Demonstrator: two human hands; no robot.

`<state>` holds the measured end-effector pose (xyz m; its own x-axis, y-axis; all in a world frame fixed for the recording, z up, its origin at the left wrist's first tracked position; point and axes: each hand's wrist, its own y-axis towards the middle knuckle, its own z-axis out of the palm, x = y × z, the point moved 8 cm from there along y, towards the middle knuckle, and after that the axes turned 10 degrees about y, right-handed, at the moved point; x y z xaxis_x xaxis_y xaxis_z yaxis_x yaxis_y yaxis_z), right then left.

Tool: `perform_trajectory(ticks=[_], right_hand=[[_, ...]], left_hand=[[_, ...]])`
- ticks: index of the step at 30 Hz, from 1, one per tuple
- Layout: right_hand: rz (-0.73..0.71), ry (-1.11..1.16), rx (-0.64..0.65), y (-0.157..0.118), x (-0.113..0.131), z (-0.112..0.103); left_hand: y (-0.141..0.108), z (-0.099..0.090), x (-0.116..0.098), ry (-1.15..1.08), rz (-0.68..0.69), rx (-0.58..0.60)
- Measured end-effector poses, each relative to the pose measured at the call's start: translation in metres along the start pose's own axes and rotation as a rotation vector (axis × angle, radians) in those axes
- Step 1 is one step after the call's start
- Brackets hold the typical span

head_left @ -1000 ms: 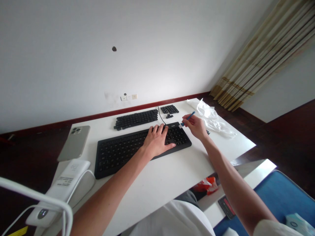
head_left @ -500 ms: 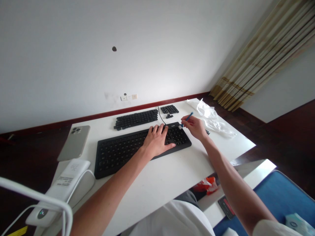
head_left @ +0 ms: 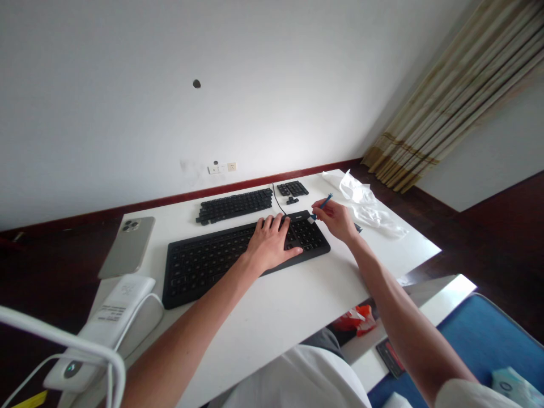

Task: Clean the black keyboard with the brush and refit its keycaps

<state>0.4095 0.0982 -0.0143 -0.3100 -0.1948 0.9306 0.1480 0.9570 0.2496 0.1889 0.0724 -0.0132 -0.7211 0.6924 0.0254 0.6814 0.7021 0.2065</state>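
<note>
The black keyboard [head_left: 208, 265] lies flat in the middle of the white tabletop [head_left: 280, 306]. The left grip [head_left: 268, 242] is spread out on it, toward three o'clock from its middle. The right grip [head_left: 335, 220] pinches a blue brush [head_left: 327, 200], with its pale end at the keyboard's two o'clock corner. The keyboard looks stiff and not too heavy, but its bare key spots may break, so hold the rim at three and nine o'clock. The brush looks light; pinch its handle.
</note>
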Motion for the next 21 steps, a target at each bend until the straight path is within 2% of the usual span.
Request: perform_trajectory(ticks=[14, 21], right_hand=[[-0.044, -0.083, 0.025, 0.0002, -0.0007, 0.0004], [-0.073, -0.064, -0.018, 0.0011, -0.0001, -0.0046]], left_hand=[[0.0007, 0.0005, 0.0001, 0.007, -0.002, 0.015], [0.0003, 0.0006, -0.0003, -0.001, -0.003, 0.024]])
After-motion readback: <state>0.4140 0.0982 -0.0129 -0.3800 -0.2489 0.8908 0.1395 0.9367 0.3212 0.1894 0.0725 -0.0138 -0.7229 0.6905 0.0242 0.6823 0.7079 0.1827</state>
